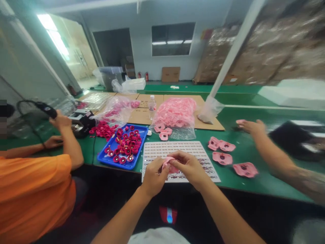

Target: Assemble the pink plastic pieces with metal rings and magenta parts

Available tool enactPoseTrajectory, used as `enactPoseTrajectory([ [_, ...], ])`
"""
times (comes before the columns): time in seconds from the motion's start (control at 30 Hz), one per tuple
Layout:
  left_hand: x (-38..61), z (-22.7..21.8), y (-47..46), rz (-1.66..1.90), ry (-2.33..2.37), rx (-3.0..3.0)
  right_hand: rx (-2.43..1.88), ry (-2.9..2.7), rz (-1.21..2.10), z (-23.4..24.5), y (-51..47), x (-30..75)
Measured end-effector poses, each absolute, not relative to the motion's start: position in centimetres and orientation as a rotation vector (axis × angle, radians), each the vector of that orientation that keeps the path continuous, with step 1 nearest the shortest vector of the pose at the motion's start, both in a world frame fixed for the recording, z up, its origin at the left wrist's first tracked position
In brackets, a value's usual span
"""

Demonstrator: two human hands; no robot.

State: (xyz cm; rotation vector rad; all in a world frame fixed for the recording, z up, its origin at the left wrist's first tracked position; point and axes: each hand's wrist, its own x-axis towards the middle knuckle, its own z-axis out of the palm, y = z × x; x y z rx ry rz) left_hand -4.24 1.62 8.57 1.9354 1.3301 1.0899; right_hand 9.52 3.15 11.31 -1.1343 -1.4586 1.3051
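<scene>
A pink plastic shell (169, 164) is pinched between my left hand (155, 174) and my right hand (191, 166), low over a white sheet (152, 148). Rows of small dark parts cover that sheet. Fingers of both hands wrap the shell's edges and hide part of it. To the right lie several similar pink shells (222, 158), each with a dark round piece in its middle. On the left, a blue tray (102, 157) carries many magenta round parts (126, 144) with shiny centres.
A clear bag of pink shells (175, 110) and a water bottle (152, 106) stand on flattened cardboard (142, 117). A co-worker in orange (38, 193) holds a black tool (47, 109) at left. At right, another person's hand (252, 126) holds a pink part above the green table (274, 184).
</scene>
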Motion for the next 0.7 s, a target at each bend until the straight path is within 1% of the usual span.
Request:
enactPoseTrajectory([
  [0.17,-7.0,8.0,1.2,1.080,1.514,2.135,-1.242,-1.523,1.148,8.2,3.6,6.4],
  [0.23,-8.5,7.4,1.0,1.054,1.530,2.210,-1.216,-1.593,1.158,7.5,3.5,4.5],
  [0.27,-9.4,7.0,0.9,1.047,1.547,2.203,-1.167,-1.641,1.213,7.3,3.4,3.5],
  [0.37,-12.6,5.4,0.6,1.174,1.689,1.848,-1.048,-1.802,1.414,7.0,4.2,1.0],
  [0.4,-13.7,4.8,0.4,1.238,1.724,1.672,-1.065,-1.864,1.393,6.7,4.9,0.2],
  [0.47,-15.6,3.8,-0.2,1.336,1.742,1.381,-1.162,-1.967,1.178,5.9,6.9,-1.2],
  [0.53,-16.9,3.0,-1.1,1.378,1.740,1.249,-1.246,-2.011,0.929,4.8,9.2,-2.8],
  [0.57,-17.3,2.8,-1.5,1.389,1.734,1.216,-1.273,-2.015,0.858,4.1,10.3,-3.6],
  [0.7,-17.6,2.6,-3.0,1.438,1.665,1.090,-1.329,-2.027,0.765,2.2,13.2,-6.3],
])
